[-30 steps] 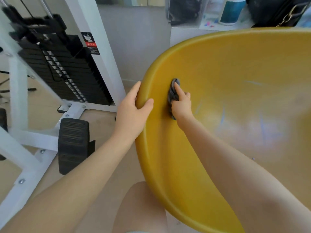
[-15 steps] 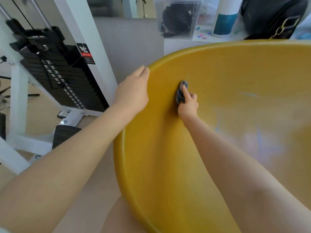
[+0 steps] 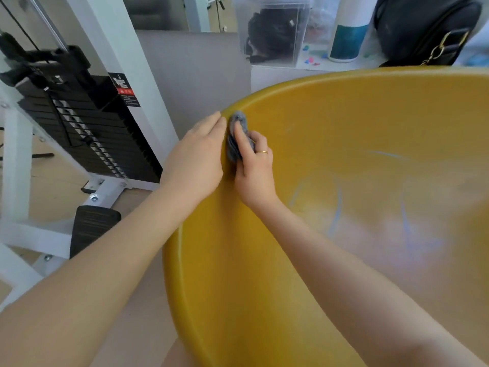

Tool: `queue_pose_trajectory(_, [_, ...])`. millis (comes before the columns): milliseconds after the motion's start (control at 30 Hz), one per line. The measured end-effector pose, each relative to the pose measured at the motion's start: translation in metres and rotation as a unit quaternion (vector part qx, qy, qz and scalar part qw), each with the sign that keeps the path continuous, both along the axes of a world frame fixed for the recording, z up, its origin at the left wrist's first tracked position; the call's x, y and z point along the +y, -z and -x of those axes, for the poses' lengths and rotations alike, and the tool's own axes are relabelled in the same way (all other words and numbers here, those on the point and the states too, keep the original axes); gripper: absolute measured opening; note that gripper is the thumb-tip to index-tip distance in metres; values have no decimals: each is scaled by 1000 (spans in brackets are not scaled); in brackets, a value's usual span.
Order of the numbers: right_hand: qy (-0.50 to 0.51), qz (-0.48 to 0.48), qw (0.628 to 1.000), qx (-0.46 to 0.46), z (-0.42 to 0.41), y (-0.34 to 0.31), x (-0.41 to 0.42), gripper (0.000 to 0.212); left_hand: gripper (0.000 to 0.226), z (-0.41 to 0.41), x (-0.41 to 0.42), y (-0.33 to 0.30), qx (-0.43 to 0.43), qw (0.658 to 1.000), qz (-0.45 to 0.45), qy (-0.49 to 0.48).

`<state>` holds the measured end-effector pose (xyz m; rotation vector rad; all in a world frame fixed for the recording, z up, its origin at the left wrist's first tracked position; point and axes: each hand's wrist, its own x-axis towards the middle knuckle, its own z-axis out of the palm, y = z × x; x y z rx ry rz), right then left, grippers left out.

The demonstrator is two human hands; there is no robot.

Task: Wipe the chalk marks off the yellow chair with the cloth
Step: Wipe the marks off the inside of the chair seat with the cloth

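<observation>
Nearest to us, our two bare forearms reach forward over the yellow chair [image 3: 264,287], whose wide shell fills the lower right of the view. Our left hand [image 3: 197,160] lies over the chair's outer rim, fingers pressed together and curled down the outside edge, bracing it. Just to its right, almost touching it, our right hand [image 3: 255,168] presses a bunched grey cloth [image 3: 236,139] against the inner wall of the shell right below the rim; the forefinger lies stretched along the cloth, the other fingers are folded in behind it, and a thin ring [image 3: 262,152] shows on one of them. To the right of that hand and well apart from it, pale blue chalk marks [image 3: 336,210] streak the seat, with a whitish smear around them. Left of the left hand and farther off stands a white weight machine [image 3: 79,123] with its black plate stack on the floor. Beyond the chair's far rim a white desk [image 3: 277,72] carries a clear plastic box [image 3: 272,30], a white-and-teal bottle [image 3: 346,30] and a black bag [image 3: 423,30].
</observation>
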<state>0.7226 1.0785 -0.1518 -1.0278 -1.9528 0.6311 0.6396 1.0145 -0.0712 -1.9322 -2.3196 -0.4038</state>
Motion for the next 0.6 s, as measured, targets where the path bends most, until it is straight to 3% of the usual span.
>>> queue_pose_trajectory(100, [79, 58, 994, -57, -19, 11, 35, 69, 62, -6, -1, 4, 82, 996, 23, -7])
queue_pose_trajectory(233, [159, 62, 977, -125, -58, 22, 77, 71, 63, -17, 5, 6, 149, 988, 47, -16])
queue_pose_trajectory(400, [305, 235, 920, -79, -115, 16, 119, 67, 60, -25, 23, 3, 172, 983, 58, -16])
queue_pose_trajectory(500, [282, 236, 927, -71, -107, 9, 114, 67, 60, -28, 34, 4, 183, 981, 64, -9])
queue_pose_trajectory(600, [180, 127, 972, -84, -65, 4, 85, 68, 58, -29, 38, 7, 191, 980, 61, -4])
